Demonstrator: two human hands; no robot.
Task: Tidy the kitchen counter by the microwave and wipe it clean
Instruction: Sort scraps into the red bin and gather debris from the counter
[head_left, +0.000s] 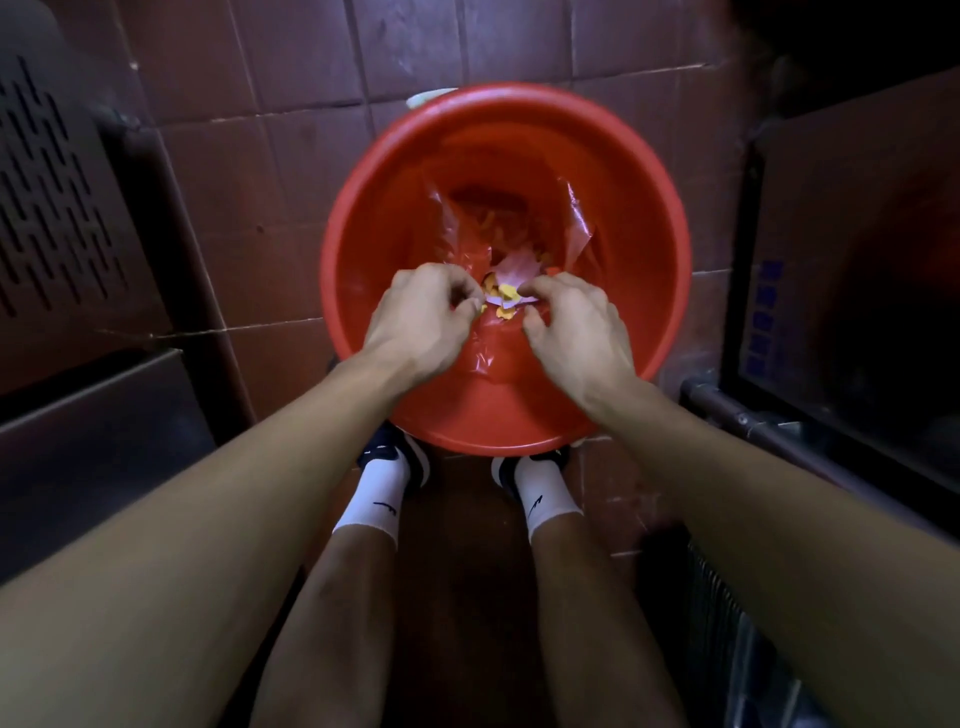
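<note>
A: Item one, centre of frame: red bin (644, 218), standing on brown floor tiles (249, 171), clear plastic liner (574, 218) crumpled inside.

B: Hands?

A: Left hand (421, 317) and right hand (576, 325), both over the bin's mouth, fingers curled, each pinching one white paper (506, 297) carrying yellow scraps (503, 310).

B: Purpose?

A: Presumably so scraps fall into the bin, not the floor.

B: Counter, microwave?

A: Neither identifiable; dark appliances (852, 270) at frame edges.

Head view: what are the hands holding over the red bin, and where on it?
Both the left hand and the right hand pinch a small pale wrapper with yellow scraps, one at each side edge, above the red bin.
</note>
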